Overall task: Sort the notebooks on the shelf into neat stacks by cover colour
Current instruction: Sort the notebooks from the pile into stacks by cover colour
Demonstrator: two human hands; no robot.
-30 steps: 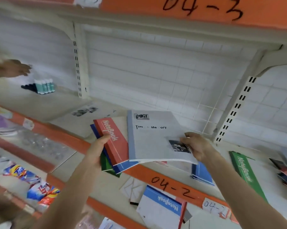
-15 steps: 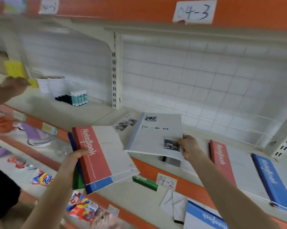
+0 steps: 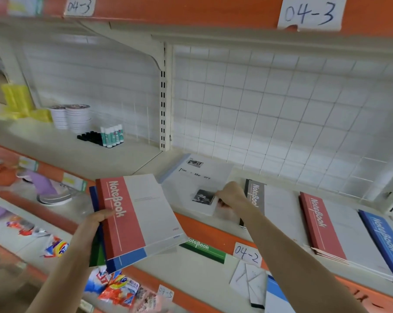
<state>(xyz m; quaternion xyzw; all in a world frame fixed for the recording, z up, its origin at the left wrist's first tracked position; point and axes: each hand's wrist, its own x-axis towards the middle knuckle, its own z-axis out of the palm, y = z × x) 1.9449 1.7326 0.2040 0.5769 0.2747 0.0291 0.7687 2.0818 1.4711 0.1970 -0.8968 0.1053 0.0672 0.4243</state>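
Note:
My left hand grips a small pile of notebooks by its left edge in front of the shelf; a red-striped notebook is on top, with blue and green covers under it. My right hand pinches the near right corner of a grey "Time Memory" notebook, which lies flat on the shelf. To its right on the shelf lie a black-striped notebook, a red-striped stack and a blue-striped one.
Glue sticks, stacked white cups and yellow items stand at the shelf's left. A green notebook and a blue one lie on the lower shelf, with snack packets below. The orange shelf lip carries a "04-2" label.
My right hand has carried the grey notebook down and back onto the shelf. The view has swung left, and the pile in my left hand now sits closer to the camera.

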